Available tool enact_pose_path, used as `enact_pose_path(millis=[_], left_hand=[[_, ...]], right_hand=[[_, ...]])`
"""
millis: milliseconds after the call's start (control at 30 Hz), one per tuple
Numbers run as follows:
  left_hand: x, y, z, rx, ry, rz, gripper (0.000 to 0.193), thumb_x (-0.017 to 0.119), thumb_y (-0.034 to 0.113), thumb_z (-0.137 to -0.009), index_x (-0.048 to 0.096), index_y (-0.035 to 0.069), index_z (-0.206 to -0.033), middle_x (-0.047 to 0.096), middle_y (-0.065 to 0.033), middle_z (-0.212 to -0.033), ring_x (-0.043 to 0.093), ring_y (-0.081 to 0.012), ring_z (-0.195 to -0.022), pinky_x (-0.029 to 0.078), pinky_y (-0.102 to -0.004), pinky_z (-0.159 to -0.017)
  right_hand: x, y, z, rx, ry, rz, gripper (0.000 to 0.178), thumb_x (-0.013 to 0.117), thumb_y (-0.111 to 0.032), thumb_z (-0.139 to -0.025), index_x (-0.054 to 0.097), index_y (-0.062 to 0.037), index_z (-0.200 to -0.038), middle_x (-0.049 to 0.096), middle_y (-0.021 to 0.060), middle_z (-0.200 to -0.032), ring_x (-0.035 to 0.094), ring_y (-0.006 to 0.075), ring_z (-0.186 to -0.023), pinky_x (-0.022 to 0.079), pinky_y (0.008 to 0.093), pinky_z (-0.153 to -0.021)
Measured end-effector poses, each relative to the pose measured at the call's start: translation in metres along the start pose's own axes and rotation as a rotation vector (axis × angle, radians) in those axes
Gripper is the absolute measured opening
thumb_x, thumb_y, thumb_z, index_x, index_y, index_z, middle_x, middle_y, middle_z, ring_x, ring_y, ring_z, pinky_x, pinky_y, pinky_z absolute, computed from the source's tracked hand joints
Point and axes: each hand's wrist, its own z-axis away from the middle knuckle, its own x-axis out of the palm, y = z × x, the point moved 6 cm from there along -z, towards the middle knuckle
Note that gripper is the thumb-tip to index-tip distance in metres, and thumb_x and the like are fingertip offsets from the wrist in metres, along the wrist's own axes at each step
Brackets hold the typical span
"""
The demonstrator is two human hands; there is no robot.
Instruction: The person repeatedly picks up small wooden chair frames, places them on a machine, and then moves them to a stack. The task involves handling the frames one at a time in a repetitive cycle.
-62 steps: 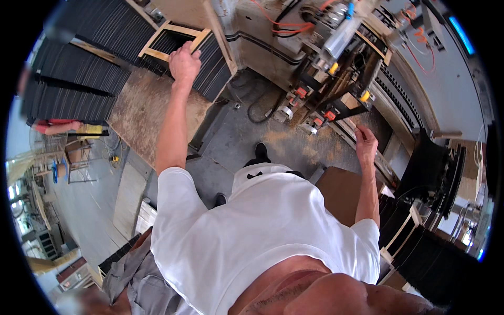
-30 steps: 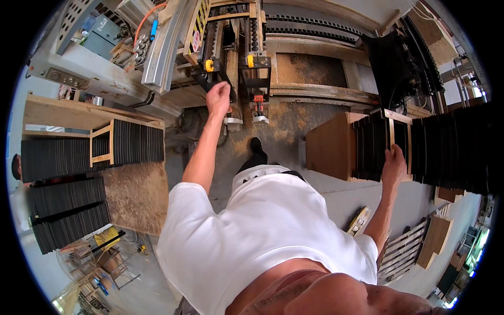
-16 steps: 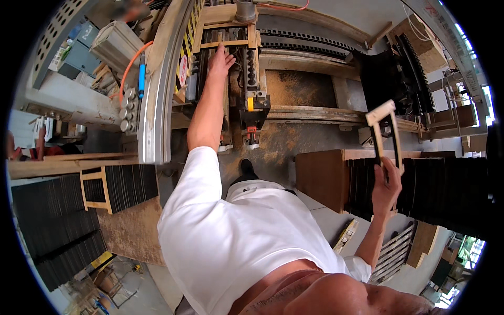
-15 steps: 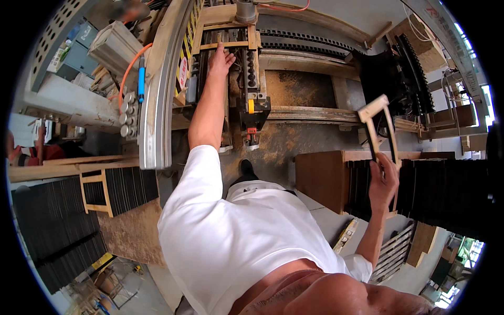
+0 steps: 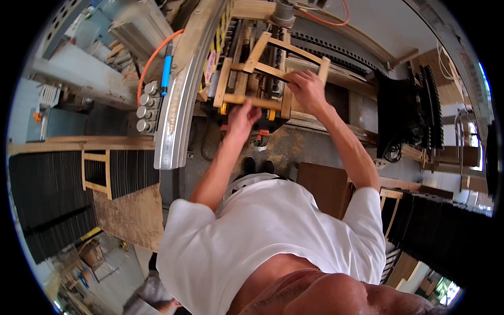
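Observation:
My right hand (image 5: 308, 90) is closed on the near rail of a small wooden frame (image 5: 258, 51), held tilted above the machine (image 5: 270, 124). A second wooden frame (image 5: 222, 84) lies lower, over the machine's near end and partly beneath the first. At this frame's near rail is my left hand (image 5: 243, 119), its fingers curled against the wood. Part of its grip is hidden.
Dark-edged stacks of frames stand at left (image 5: 47, 199) and right (image 5: 438, 231). A metal beam (image 5: 176, 115) with round knobs (image 5: 148, 111) runs along the machine's left. Another person (image 5: 149, 294) shows at lower left. A brown box (image 5: 323, 184) stands right of my feet.
My right hand has brought its frame from the right-hand stack to above the machine. My left hand has come nearer to my body, with the other frame now at the machine's near end.

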Motion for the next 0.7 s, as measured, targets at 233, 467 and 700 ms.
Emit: enact_pose_path(millis=[233,467,700], left_hand=[[-0.057,-0.027,0.139,0.013,0.118,0.011,0.02,0.061,0.021,-0.096,0.06,0.007,-0.111,0.066,-0.0062,-0.102,0.066,-0.0198,-0.092,0.057,-0.0352,-0.08],[-0.088,-0.044,0.215,0.133,0.338,0.112,0.02,0.061,0.023,-0.096,0.061,0.006,-0.106,0.068,-0.0081,-0.097,0.067,-0.0189,-0.087,0.057,-0.0319,-0.077],[-0.122,-0.06,0.232,0.226,0.505,0.144,0.022,0.064,0.026,-0.094,0.061,0.007,-0.105,0.068,-0.0068,-0.096,0.067,-0.0192,-0.088,0.056,-0.031,-0.077]], right_hand=[[0.118,0.011,-0.072,-0.232,-0.047,-0.016,0.028,0.064,-0.012,-0.08,0.07,-0.0151,-0.107,0.07,0.0021,-0.096,0.06,0.0263,-0.089,0.046,0.0399,-0.079],[0.135,0.041,-0.114,-0.222,-0.146,0.195,0.036,0.062,-0.013,-0.08,0.07,-0.0216,-0.114,0.071,0.0037,-0.093,0.06,0.0244,-0.095,0.04,0.0398,-0.083],[0.142,0.068,-0.142,-0.2,-0.226,0.229,0.038,0.064,-0.017,-0.082,0.068,-0.0279,-0.118,0.072,0.0074,-0.094,0.06,0.026,-0.103,0.041,0.0411,-0.087]])
